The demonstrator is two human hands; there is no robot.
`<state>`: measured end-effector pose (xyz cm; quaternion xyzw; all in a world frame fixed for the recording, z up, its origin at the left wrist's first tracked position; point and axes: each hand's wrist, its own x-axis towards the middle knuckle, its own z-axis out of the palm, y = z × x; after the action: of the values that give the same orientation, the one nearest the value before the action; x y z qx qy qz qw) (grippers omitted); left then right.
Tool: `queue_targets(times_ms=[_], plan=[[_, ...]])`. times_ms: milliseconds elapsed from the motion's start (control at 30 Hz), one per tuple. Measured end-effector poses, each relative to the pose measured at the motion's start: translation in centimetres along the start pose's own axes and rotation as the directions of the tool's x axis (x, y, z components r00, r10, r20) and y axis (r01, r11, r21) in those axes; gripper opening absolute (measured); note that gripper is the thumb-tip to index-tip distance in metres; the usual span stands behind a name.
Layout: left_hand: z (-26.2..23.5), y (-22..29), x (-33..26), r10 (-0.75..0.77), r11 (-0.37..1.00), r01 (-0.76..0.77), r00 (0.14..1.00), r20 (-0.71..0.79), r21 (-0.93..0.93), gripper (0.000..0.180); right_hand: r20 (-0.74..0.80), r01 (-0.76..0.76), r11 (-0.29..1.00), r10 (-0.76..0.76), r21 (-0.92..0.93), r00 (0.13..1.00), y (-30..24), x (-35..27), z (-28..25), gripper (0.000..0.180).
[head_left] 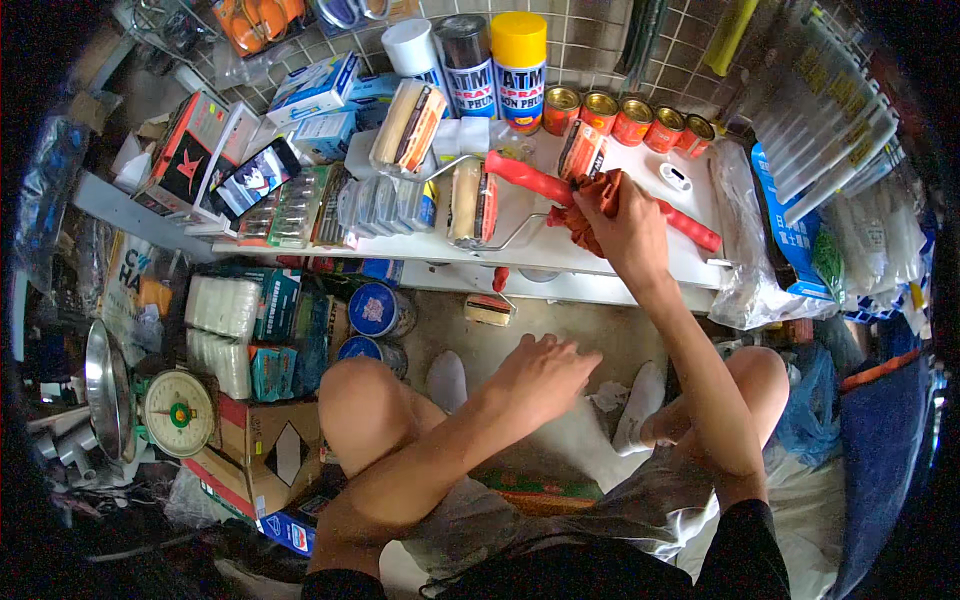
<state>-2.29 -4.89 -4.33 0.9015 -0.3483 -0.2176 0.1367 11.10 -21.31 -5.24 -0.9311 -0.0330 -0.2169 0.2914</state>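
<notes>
We have one red-brown cloth [585, 225] bunched in our right hand [632, 225], the fingers pinched firmly around it over the white shelf [400, 243]. Two stretches of red roller handle [535, 180] show, one to each side of the cloth; whether our fingers also grip a handle beneath it, we cannot tell. Our left hand [545, 375] holds nothing, its fingers loosely bent between our two knees [362, 400]. We count three orange-labelled paint rollers [465, 205] on the shelf, two left of the cloth and one just behind it; a fourth roller [488, 310] shows below the shelf's front edge. At the back stand three spray cans [470, 95], capped white, black and yellow, and, to their right, five red tins [632, 124] with gold lids. One smartphone [255, 177] rests toward the left. Lower down are two blue-lidded tubs [375, 308] and one dial scale [180, 410].
</notes>
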Motion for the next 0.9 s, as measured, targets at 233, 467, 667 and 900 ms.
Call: queue_targets(times_ms=[233, 467, 667, 900], plan=[[-1.0, -2.4, 0.6, -0.035, 0.999, 0.036, 0.999, -0.026, 0.007, 0.039, 0.043, 0.002, 0.993, -0.007, 0.122, 0.999, -0.2, -0.5, -1.0, 0.032], [-6.4, -5.5, -0.3, -0.253, 0.963, 0.262, 0.802, -0.541, -0.062, 0.034, 0.048, 0.086, 0.991, -0.092, 0.105, 0.995, 1.0, -1.7, -2.3, 0.033], [-5.6, -6.5, -1.8, -0.349, 0.937, 0.336, 0.882, -0.316, -0.097, 0.035, 0.245, -0.062, 0.989, 0.028, 0.131, 0.969, -0.2, -3.4, -7.0, 0.031], [4.8, -8.7, 0.8, -0.157, 0.987, 0.159, 0.977, 0.144, 0.001, 0.046, 0.826, 0.444, 0.89, -0.174, -0.101, 0.537, 0.7, -13.6, -10.1, 0.015]])
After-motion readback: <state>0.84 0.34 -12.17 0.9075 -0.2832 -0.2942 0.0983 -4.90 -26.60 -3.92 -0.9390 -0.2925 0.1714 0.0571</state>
